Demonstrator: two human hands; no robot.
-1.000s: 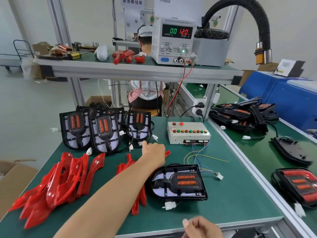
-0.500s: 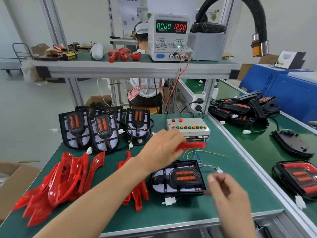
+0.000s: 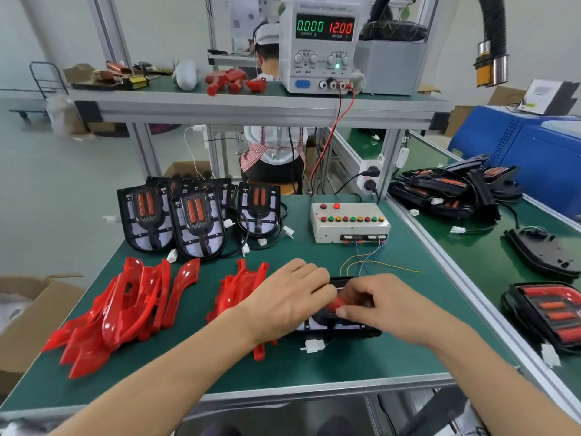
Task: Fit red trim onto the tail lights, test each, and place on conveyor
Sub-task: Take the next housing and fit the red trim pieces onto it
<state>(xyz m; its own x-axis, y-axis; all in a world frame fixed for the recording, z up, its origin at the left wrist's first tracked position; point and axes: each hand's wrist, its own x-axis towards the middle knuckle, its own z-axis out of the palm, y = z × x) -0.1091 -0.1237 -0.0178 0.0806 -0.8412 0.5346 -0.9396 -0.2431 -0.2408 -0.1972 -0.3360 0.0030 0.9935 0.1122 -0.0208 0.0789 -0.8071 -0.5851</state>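
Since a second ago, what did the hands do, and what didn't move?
The left hand took a red trim piece from the small pile and carried it right, onto the tail light lying in front. The right hand came up from the table's near edge and now pinches the trim there too. The standing tail lights, the big red pile and the test box stayed put.
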